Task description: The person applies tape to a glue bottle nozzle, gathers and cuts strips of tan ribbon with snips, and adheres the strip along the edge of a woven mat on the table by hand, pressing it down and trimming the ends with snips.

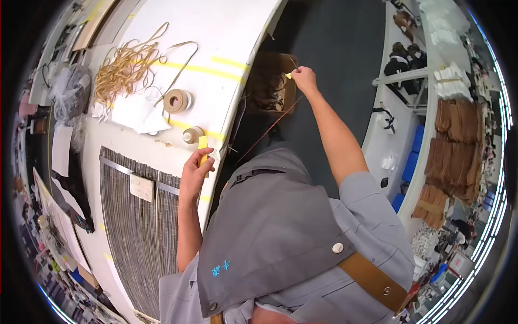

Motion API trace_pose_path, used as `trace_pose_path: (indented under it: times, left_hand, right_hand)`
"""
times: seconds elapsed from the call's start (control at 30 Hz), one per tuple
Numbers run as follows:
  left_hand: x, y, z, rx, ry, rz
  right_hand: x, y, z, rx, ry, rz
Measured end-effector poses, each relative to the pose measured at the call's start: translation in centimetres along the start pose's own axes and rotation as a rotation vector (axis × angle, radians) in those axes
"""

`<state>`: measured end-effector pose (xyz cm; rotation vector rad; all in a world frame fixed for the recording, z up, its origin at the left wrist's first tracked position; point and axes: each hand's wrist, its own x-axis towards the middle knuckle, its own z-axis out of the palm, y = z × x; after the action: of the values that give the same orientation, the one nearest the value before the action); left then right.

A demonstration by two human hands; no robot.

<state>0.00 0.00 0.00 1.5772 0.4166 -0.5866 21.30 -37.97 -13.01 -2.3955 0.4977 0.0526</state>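
Observation:
My left hand (196,171) is at the table's edge, its fingers closed on a yellow strip (203,150) that stands up from them. A small round spool (191,135) lies just beyond it. My right hand (305,80) is stretched out over the floor beside an open cardboard box (290,60), pinching a small yellow piece (289,75). A thin reddish cord (270,129) runs from near my right hand down toward the table's side. Dark strands lie inside the box.
On the white table (189,16) lie tangled tan strips (127,65), a tape roll (177,101), white sheets (137,113) and a wide bundle of grey strips (135,232) under a band. Shelving (399,77) with brown stacks (456,146) stands at the right.

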Motion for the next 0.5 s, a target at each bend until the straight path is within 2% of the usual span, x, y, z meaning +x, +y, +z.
trace_pose_path:
  times: [0.07, 0.1, 0.3, 0.5]
  left_hand:
    - [0.5, -0.3, 0.9, -0.074, 0.026, 0.040]
    - [-1.0, 1.0, 3.4, -0.028, 0.069, -0.045]
    - [1.9, 2.7, 12.3, -0.117, 0.070, -0.060]
    - [1.9, 3.2, 15.6, -0.168, 0.116, -0.101]
  right_hand:
    - [1.3, -0.7, 0.2, 0.005, 0.009, -0.065]
    - [0.6, 1.8, 1.1, 0.044, -0.077, -0.015]
    - [7.7, 2.4, -0.5, 0.122, -0.161, -0.102]
    - [10.3, 3.0, 0.1, 0.051, -0.233, -0.176]
